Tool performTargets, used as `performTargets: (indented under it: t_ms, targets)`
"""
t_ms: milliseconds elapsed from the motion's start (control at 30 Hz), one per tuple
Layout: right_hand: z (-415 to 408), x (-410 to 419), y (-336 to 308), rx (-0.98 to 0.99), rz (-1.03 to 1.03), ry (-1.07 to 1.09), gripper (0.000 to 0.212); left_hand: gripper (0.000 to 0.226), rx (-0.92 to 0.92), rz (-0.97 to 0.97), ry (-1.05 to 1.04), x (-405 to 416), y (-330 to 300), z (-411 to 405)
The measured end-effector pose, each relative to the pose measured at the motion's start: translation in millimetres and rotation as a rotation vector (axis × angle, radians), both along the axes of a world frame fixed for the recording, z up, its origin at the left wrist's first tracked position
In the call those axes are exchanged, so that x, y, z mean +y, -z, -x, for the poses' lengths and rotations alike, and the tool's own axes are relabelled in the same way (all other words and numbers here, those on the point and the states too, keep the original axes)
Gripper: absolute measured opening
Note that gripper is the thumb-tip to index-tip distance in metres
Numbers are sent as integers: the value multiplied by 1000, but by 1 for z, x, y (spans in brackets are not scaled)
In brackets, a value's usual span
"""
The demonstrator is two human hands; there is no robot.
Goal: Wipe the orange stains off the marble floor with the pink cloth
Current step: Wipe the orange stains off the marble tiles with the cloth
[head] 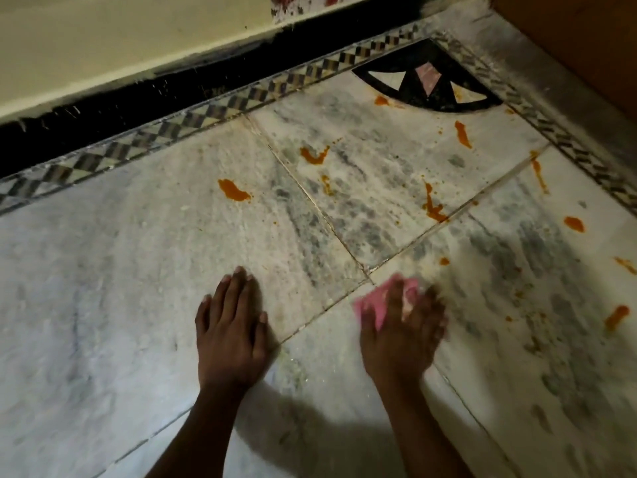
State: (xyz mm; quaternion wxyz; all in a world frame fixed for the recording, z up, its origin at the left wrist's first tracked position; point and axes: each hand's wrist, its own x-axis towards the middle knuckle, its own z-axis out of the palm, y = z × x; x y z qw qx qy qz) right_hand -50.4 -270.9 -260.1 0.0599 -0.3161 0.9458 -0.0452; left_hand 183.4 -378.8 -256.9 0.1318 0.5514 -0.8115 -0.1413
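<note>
My right hand [403, 332] presses a pink cloth [374, 305] onto the white marble floor [103, 288]; the hand is blurred and covers most of the cloth. My left hand [231, 329] lies flat on the floor, palm down, fingers spread, holding nothing. Several orange stains dot the tiles beyond my hands: a blob [234, 191] at upper left, a U-shaped smear [313, 157] in the middle, a streak [432, 205] along a tile joint, a small spot [444, 261] just past the cloth, and a smear [617, 317] at right.
A checkered inlay border [206, 115] runs along a black skirting [86, 122] and cream wall at the top. A black fan-shaped inlay [427, 81] fills the far corner. A brown wooden panel [579, 32] stands at the upper right.
</note>
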Motion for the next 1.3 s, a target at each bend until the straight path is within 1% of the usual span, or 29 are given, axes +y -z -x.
performTargets:
  t_ms: [33,67,100,133,167,233,267,300,333,400,467,500,533,567,633,700,767,833,867,933,967,1000,1033,1100,1167,1200,1233,1267,1300]
  targets:
    - [0,-32,2,-17,61,121,83,67,-2,4,2,0,1,0]
    - [-5,-65,2,-62,92,167,83,68,-6,8,4,0,2,0]
    - [-14,-91,1,-80,87,116,83,68,-11,11,3,0,3,0]
    - [-29,-106,0,-69,70,-3,82,68,-15,15,4,0,4,0]
    - [-44,-108,-1,-47,66,-168,81,67,-16,17,9,0,5,-1]
    - [-71,-75,-8,-22,76,-475,78,66,-7,23,15,0,4,-3]
    - [-76,-46,-10,-17,88,-561,78,66,-3,28,15,-1,4,-3]
    - [-74,-17,-11,-21,89,-590,78,66,-2,27,11,-1,3,-2]
    - [-64,8,-9,-13,73,-568,79,66,-3,20,9,-1,3,-2]
    - [-36,22,-4,6,26,-388,80,66,-4,7,5,0,3,-2]
    - [-23,-11,0,4,19,-150,83,66,-10,6,6,0,5,-3]
    - [-25,-37,2,-22,43,-65,84,67,-13,5,9,-1,6,-3]
    - [-30,-64,2,-66,56,-41,83,66,-15,7,10,-1,7,-3]
    - [-40,-85,0,-88,63,-82,83,66,-19,12,10,-1,9,-3]
    - [-62,-93,-3,-51,89,-295,79,65,-15,16,10,-1,10,-3]
    - [-78,-54,-10,-38,60,-511,78,65,-14,23,15,1,10,-4]
    - [-74,0,-13,-32,43,-559,80,64,0,28,12,0,9,-4]
    - [-48,29,-3,4,-4,-454,82,63,-2,21,5,0,12,-4]
    - [-33,25,-2,15,-12,-341,84,63,-6,20,4,0,10,-4]
    - [-15,-15,0,30,49,-91,85,64,3,20,9,-1,6,-2]
    - [-15,-44,4,11,82,-7,85,64,2,14,11,-1,7,-2]
    - [-19,-73,5,-20,96,15,84,64,-3,11,11,-1,8,-2]
    - [-26,-96,6,-32,97,-24,83,64,-8,11,11,-1,8,-3]
    - [-42,-106,7,-12,91,-234,79,64,-16,10,13,-1,8,-4]
    - [-52,-73,-1,28,114,-535,74,63,-14,3,15,-1,5,-4]
    - [-52,-47,-5,25,118,-634,73,63,-9,6,15,0,3,-3]
    - [-45,-21,-7,11,103,-676,73,63,-3,8,13,-1,2,-3]
    - [-34,-3,-6,14,77,-651,73,63,0,3,15,-1,2,-3]
    - [-22,3,-3,14,48,-564,74,63,1,-3,16,0,2,-4]
